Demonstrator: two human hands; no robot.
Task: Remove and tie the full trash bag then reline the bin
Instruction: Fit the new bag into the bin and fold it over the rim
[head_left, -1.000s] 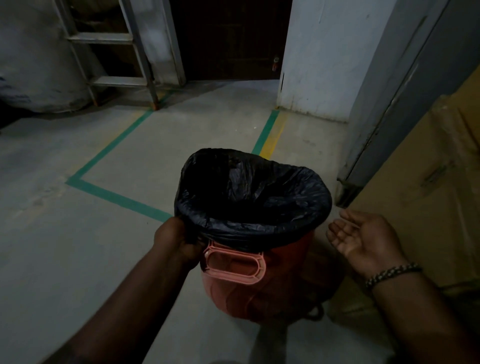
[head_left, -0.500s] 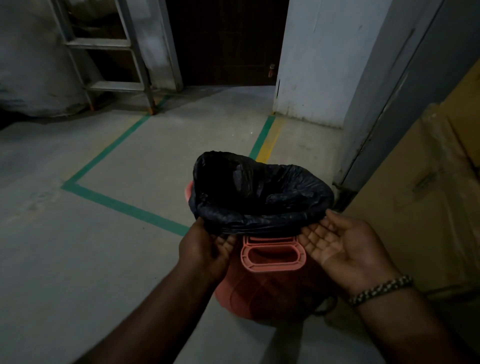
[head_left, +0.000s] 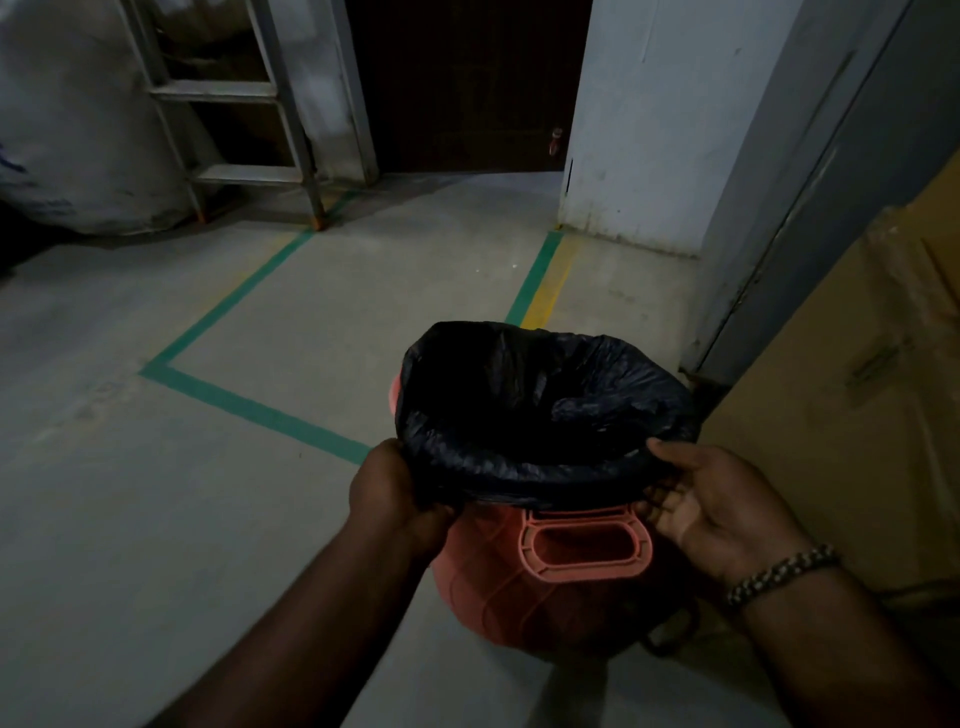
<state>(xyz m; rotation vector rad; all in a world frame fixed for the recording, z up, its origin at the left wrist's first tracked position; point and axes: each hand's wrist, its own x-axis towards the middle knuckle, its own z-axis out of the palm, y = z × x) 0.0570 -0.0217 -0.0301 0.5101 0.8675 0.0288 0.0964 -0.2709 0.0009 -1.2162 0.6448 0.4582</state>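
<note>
Change: right hand (head_left: 711, 504), open and apart from the bin a second ago, has closed in, and its fingertips are now tucked under the bag's hem; the left hand has slid along the hem toward the near side.
Left hand (head_left: 389, 493): fingers curled round the folded hem of the trash bag (head_left: 540, 405) at its near left, gripping it.
Right hand: palm up, thumb on the hem's outer fold, fingers narrow beneath it, pinching the plastic at the near right; beaded bracelet (head_left: 779, 571) on the wrist.
Trash bag: black, mouth open, folded over the bin's rim and bunched along the near edge between the hands.
Bin (head_left: 498, 597): salmon plastic, standing on the concrete floor (head_left: 156, 519); its handle (head_left: 587, 545) shows just below the hem.
Right of the bin: cardboard (head_left: 857, 415), just beside it.
Floor, farther off: green tape (head_left: 249, 410) marking a corner to the left.
Far end: metal ladder (head_left: 234, 104), large white sack (head_left: 62, 130), dark door (head_left: 467, 78).
</note>
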